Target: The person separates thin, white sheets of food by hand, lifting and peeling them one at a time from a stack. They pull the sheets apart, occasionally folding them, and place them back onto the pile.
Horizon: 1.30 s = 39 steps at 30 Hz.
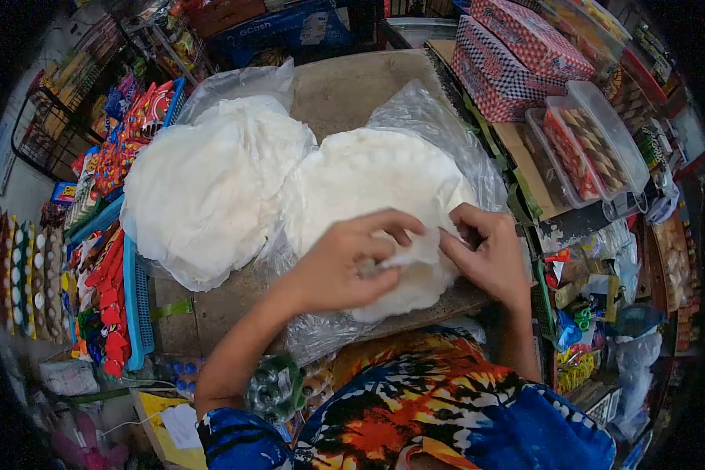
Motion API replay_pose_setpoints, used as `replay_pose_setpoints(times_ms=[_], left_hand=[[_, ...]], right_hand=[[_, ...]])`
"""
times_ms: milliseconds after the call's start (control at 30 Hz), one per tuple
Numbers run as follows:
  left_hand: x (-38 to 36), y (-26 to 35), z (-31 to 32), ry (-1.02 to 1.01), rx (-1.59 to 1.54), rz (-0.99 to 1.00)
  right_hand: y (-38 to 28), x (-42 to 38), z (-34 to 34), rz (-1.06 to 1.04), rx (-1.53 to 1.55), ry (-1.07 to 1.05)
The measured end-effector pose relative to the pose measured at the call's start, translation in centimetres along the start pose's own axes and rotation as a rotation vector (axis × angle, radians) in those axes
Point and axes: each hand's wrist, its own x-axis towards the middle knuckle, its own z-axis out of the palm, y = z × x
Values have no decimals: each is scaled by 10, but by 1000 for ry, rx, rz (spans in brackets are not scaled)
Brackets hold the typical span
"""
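Two piles of thin, round white wrapper sheets lie on clear plastic on the wooden table. The left pile (211, 188) is wide with a ragged edge. Over the near part of the right pile (376, 168) is my left hand (352, 262), fingers curved and apart, slightly blurred by motion. At that pile's right edge, my right hand (489, 254) pinches the rim of a wrapper sheet (423, 254) between thumb and forefinger. The sheet looks thin and partly see-through between my hands. Clear plastic (439, 117) spreads out behind the right pile.
A blue basket (137, 305) with red packets borders the table (345, 82) on the left, near egg trays (27, 270). Checkered boxes (505, 66) and a clear tub (595, 149) of rolled snacks stand at the right. Bottles (274, 388) sit below the near edge.
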Motion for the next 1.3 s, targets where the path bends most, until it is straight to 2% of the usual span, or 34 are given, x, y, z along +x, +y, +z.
replay_pose_setpoints(times_ms=[100,167,300,333,400,500,567,600,633,833,967,1033,1100,1300], left_hand=[[-1,2,8,-33,7,29],[-4,1,5,-23,22,-8],[-4,11,-6,0,138,-113],[-4,9,-7,33,138,-57],[-2,12,-6,42,120,-71],[0,13,0,69,169,-84],[-1,11,1,89,235,-81],[-1,9,-1,34,285,-94],[-1,8,-2,-20,334,-107],[-3,-1,-2,27,303,33],[-3,-2,-6,58,330,60],[-3,-1,-9,145,349,6],[-2,0,-13,212,370,-22],[-1,-3,-32,380,438,-82]], right_hand=[[-3,0,0,-1,64,75],[1,0,0,-160,19,125],[-3,-2,-4,-211,15,132],[-6,-1,-5,-217,9,123],[-11,-2,-6,-222,2,118],[-20,-3,3,-232,-2,37],[-18,-3,15,-437,-31,-59],[-21,-2,15,-468,-85,-119],[-22,-2,17,-469,-85,-119],[-21,0,18,-446,-76,-136],[-18,1,16,-418,-72,-36],[-16,3,11,-408,-94,12],[-16,6,3,-307,-53,149],[3,14,-8,-265,-37,260]])
